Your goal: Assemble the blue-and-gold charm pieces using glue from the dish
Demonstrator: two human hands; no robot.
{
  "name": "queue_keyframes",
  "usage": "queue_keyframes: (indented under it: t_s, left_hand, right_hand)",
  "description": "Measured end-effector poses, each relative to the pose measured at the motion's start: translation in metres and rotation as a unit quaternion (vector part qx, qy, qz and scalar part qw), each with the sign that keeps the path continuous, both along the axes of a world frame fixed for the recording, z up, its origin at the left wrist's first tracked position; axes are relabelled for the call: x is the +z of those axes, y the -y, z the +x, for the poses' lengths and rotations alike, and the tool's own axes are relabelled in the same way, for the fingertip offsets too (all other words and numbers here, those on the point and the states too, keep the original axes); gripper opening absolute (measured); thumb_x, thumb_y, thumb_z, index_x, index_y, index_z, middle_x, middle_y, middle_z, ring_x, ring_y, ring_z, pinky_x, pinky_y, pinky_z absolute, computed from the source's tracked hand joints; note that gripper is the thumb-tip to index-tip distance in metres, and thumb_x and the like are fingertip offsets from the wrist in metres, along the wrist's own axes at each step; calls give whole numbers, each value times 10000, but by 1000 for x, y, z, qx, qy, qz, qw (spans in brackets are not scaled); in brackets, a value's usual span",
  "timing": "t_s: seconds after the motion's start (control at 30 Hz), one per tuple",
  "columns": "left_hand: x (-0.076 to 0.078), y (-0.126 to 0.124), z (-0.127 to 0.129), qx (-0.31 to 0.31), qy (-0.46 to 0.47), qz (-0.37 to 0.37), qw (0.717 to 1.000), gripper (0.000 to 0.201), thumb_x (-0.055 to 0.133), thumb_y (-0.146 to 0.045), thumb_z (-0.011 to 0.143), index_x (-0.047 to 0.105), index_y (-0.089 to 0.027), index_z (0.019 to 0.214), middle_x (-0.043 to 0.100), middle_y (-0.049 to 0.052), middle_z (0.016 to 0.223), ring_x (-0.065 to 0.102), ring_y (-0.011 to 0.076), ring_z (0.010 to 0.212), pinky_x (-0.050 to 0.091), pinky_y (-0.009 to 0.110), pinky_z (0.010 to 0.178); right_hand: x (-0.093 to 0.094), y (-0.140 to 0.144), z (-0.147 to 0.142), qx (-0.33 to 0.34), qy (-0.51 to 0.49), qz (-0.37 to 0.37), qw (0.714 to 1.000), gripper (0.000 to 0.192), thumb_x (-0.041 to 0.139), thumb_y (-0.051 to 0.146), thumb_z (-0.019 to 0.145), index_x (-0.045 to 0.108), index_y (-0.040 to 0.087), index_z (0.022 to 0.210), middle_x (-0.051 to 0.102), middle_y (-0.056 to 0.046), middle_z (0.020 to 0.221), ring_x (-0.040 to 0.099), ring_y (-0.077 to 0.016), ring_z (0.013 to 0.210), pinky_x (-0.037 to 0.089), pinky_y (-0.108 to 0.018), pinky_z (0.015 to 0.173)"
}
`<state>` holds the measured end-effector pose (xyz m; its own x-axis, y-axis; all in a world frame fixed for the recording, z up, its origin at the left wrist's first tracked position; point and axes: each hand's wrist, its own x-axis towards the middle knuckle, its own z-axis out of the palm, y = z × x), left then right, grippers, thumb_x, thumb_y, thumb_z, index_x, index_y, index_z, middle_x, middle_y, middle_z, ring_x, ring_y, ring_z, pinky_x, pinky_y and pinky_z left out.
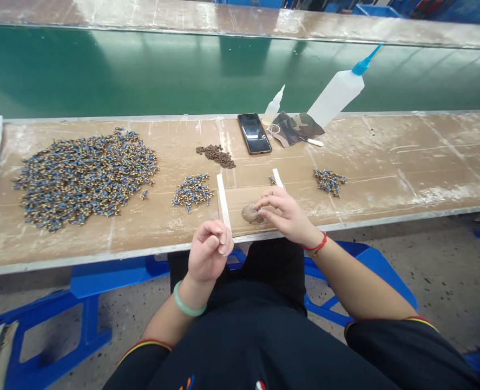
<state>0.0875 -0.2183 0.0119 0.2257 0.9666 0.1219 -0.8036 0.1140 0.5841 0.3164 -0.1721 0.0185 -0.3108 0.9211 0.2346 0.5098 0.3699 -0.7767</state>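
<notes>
My left hand (211, 246) is closed at the table's front edge, fingers curled and thumb pressed in; whatever it may hold is too small to make out. My right hand (284, 213) pinches a small blue-tipped part (260, 209) just over a round, clear brownish blob (249, 213) on a cardboard piece (240, 197). Two white strips, a left strip (224, 200) and a right strip (277, 177), border the cardboard. One small blue-and-gold part (271, 179) lies by the right strip. Small heaps of such parts sit on either side, a left heap (192, 192) and a right heap (329, 182).
A large pile of blue-and-gold parts (85, 176) covers the left. Behind the cardboard lie small brown pieces (217, 155), a phone (255, 133), a small dropper bottle (274, 107), a camouflage cloth (298, 128) and a large white bottle (337, 96). A green strip (162, 73) runs behind.
</notes>
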Motion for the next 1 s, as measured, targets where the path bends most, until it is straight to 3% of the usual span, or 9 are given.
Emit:
queue_keyframes:
  t_s: [0.57, 0.73, 0.87, 1.0]
  left_hand:
    - [-4, 1, 3, 5, 11, -5, 1000, 146, 854, -347, 853, 752, -246, 881, 493, -50, 676, 294, 43, 483, 293, 183, 463]
    - [-7, 1, 4, 16, -11, -1, 1000, 201, 860, -377, 844, 721, -232, 856, 505, -47, 669, 329, 50, 483, 317, 191, 470]
    - [-7, -1, 6, 52, -43, 12, 998, 245, 878, -392, 821, 705, -219, 839, 500, -48, 657, 382, 52, 483, 321, 181, 460]
    - [-3, -3, 8, 68, -62, 20, 996, 284, 891, -398, 808, 687, -199, 815, 491, -51, 669, 406, 44, 482, 345, 176, 457]
  right_hand:
    - [1, 1, 1, 13, 24, 11, 1000, 169, 638, 325, 979, 784, 242, 964, 650, -83, 955, 618, -270, 979, 507, -457, 928]
    - [4, 7, -2, -14, -2, 12, 1000, 202, 651, 401, 986, 774, 246, 943, 661, -80, 928, 622, -271, 960, 500, -458, 909]
    - [17, 17, -6, -70, -46, 5, 996, 225, 662, 460, 988, 764, 262, 957, 691, -66, 852, 611, -243, 820, 495, -411, 776]
    - [20, 19, -8, -55, -6, 9, 998, 195, 708, 427, 946, 761, 257, 865, 701, -56, 768, 586, -220, 716, 481, -393, 725]
